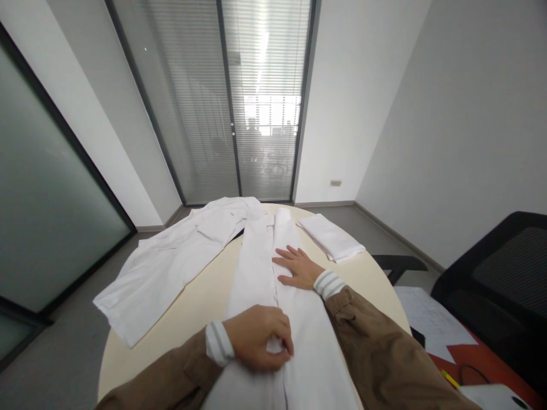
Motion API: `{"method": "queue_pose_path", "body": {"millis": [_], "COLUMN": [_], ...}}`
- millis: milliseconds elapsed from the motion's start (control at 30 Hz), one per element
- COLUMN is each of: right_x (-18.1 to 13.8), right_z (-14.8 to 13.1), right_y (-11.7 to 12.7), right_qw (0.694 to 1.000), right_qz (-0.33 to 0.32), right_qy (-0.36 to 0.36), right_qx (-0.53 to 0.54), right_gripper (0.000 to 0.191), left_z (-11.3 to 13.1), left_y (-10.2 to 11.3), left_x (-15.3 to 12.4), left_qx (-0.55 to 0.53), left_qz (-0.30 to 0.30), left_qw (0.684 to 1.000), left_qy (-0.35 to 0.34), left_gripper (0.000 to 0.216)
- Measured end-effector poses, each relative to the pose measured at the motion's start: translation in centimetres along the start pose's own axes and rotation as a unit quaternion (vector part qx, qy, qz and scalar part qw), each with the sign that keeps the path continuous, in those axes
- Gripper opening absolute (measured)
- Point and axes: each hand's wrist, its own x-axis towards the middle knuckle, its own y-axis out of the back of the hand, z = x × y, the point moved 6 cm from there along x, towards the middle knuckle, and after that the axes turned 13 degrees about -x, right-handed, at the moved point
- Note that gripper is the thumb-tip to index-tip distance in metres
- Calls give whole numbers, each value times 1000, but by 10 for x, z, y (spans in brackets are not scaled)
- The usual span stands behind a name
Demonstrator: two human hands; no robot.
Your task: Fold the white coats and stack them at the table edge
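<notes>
A white coat (256, 267), folded lengthwise into a long strip, lies down the middle of a round cream table (205, 296). My left hand (258, 337) is closed, pinching a fold of that coat near the table's front. My right hand (297, 266) lies flat and open on the coat farther up, fingers spread and pointing left. Both arms wear brown sleeves with grey-striped white cuffs.
A second white coat (171, 262) lies spread out over the table's left side, hanging past the edge. A small folded white garment (331, 236) sits at the far right of the table. A black chair (499, 285) and papers (431, 322) are at right. Glass doors with blinds stand behind.
</notes>
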Motion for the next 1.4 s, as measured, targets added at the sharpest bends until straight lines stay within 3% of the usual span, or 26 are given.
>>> {"method": "queue_pose_path", "body": {"millis": [133, 267, 567, 733, 867, 967, 1100, 1233, 1400], "right_x": [0, 0, 1, 2, 2, 3, 2, 2, 3], "right_z": [-7, -9, -10, -9, -8, -11, -18, -20, -21], "right_y": [5, 6, 8, 9, 9, 11, 19, 25, 24], "right_qw": [1000, 1000, 1000, 1000, 1000, 998, 992, 989, 988], "right_qz": [12, 13, 15, 18, 14, 25, 67, 89, 92], "right_qy": [26, 27, 10, 12, 23, 50, 106, 107, 104], "right_qx": [-1, -3, 5, 10, 13, 17, 30, 39, 66], "right_gripper": [64, 63, 63, 62, 60, 54, 45, 42, 39], "left_z": [-24, -49, -111, -116, -118, -122, -119, -117, -119], "left_y": [31, 48, 98, 100, 104, 103, 95, 83, 69], "left_x": [-7, -10, 15, 20, 18, 17, 13, 2, -8], "left_qx": [114, 147, 205, 239, 263, 242, 195, 184, 228], "left_qz": [113, 134, 185, 210, 237, 238, 218, 167, 112], "left_qw": [985, 975, 947, 931, 911, 920, 944, 949, 933], "left_qy": [61, 96, 162, 178, 210, 198, 152, 193, 254], "left_gripper": [35, 44, 39, 18, 18, 20, 41, 71, 70]}}
